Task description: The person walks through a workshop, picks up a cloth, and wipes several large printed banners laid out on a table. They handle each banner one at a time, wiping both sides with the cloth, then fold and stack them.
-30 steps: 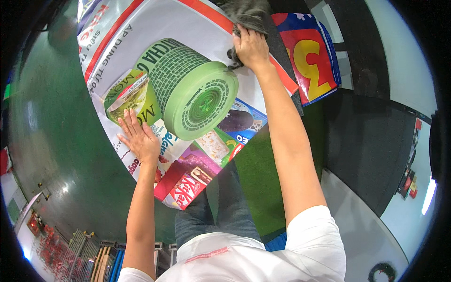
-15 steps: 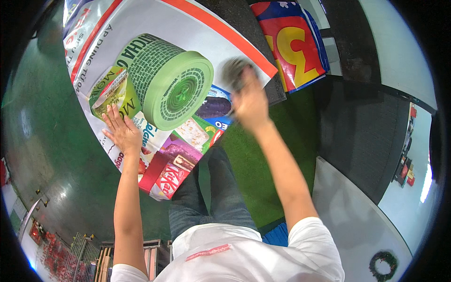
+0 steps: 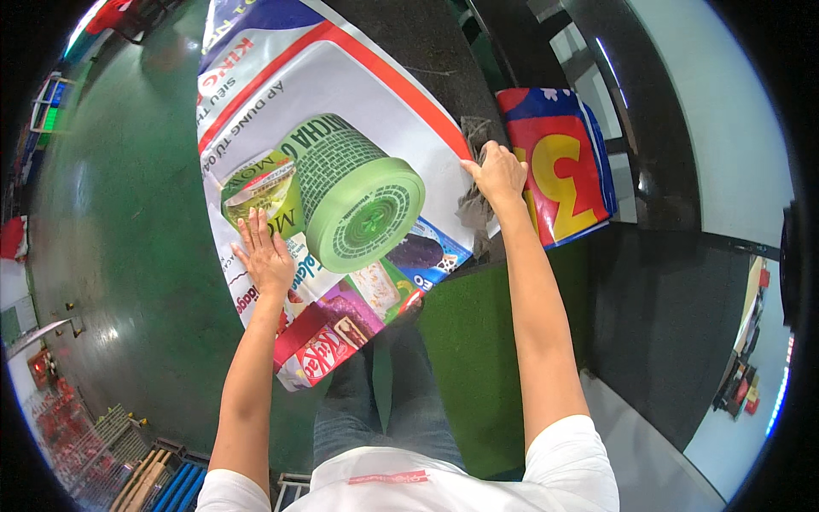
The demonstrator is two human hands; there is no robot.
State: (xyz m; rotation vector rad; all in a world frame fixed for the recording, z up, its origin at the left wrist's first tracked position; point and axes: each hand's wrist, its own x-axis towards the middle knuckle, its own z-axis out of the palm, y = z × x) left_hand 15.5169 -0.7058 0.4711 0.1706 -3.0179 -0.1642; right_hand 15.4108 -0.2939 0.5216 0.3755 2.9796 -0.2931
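A large printed plastic banner [image 3: 439, 183] lies over a dark tabletop, its near end hanging past the edge. It has a white ground, an orange-red border, a picture of a green cup and several snack and ice-cream pictures. My left hand [image 3: 266, 263] rests flat on it beside the small green cup picture, fingers spread, holding nothing. At the banner's right border my right hand [image 3: 500, 177] grips a crumpled grey-brown rag [image 3: 473, 212]. The rag bunches out on both sides of the fingers, partly over the border and partly over the dark tabletop [image 3: 426, 55].
A folded red, blue and yellow banner [image 3: 563, 175] lies just right of my right hand. Green turf [image 3: 465, 341] is below the table, and a glossy green floor [image 3: 128, 213] spreads to the left. Pallets and a wire rack [image 3: 107, 448] stand at the lower left.
My right hand has swept the rag from the white ground out to the right border. My left hand stays on the same part of the banner; the view has shifted.
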